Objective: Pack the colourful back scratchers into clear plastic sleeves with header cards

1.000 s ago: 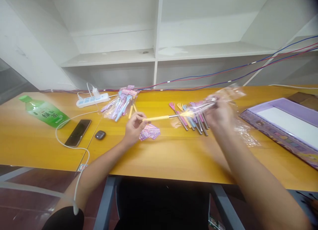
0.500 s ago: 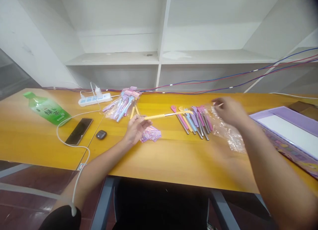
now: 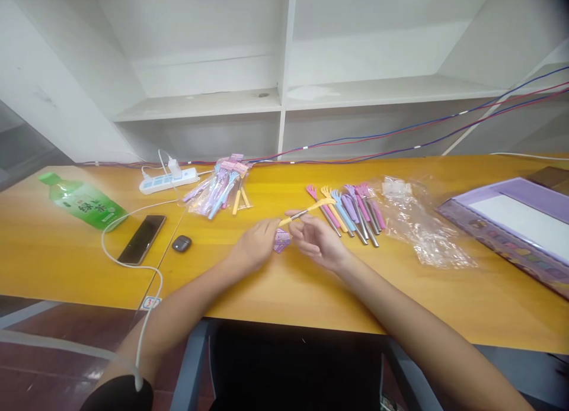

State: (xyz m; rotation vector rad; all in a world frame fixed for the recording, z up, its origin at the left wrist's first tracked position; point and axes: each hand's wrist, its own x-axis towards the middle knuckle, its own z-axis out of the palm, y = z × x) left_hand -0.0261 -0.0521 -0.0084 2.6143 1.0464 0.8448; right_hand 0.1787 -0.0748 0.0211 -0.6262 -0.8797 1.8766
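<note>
A yellow back scratcher (image 3: 322,202) with a metal shaft is held over the middle of the table, its claw end pointing right. My left hand (image 3: 254,245) is closed around its handle, which is mostly hidden by the fingers. At the metal shaft, just below the claw, my right hand (image 3: 323,244) pinches it between thumb and fingers, the other fingers loosely curled. Small purple printed cards (image 3: 281,240) lie beneath, partly covered by my left hand. Close on the right is a row of pink, yellow, blue and purple back scratchers (image 3: 351,212).
Bagged back scratchers (image 3: 217,192) lie at the back left, near a white power strip (image 3: 169,180). Crumpled clear plastic bags (image 3: 427,227) and a purple box (image 3: 502,221) are on the right. Left are a green bottle (image 3: 84,202), phone (image 3: 142,239), black earbud case (image 3: 181,243) and white cable (image 3: 128,266).
My right hand has come from the plastic bags on the right to the yellow back scratcher's shaft. My left hand has shifted right with the scratcher, now covering more of the cards.
</note>
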